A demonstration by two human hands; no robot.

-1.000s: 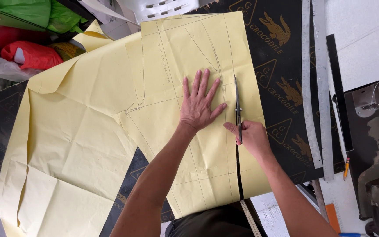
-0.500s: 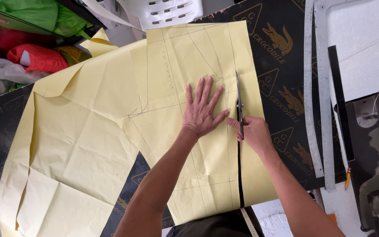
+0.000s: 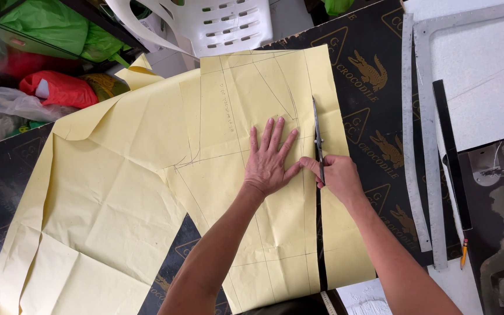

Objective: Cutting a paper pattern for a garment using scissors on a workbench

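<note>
My left hand [image 3: 269, 160] flat, fingers spread, pinning yellow pattern paper [image 3: 147, 192] mid-surface. My right hand [image 3: 336, 178] closed round scissors [image 3: 318, 140], blades pointing far, slit open nearside. Paper: light, thin, creased, tears easily; judge best held flat just left of cut line. Steel rulers [image 3: 421, 146] right.

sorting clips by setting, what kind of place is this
Likely a tailoring or pattern-cutting workshop: yellow pattern paper with drawn lines, scissors cutting it in the right hand, long metal rulers beside.
</note>
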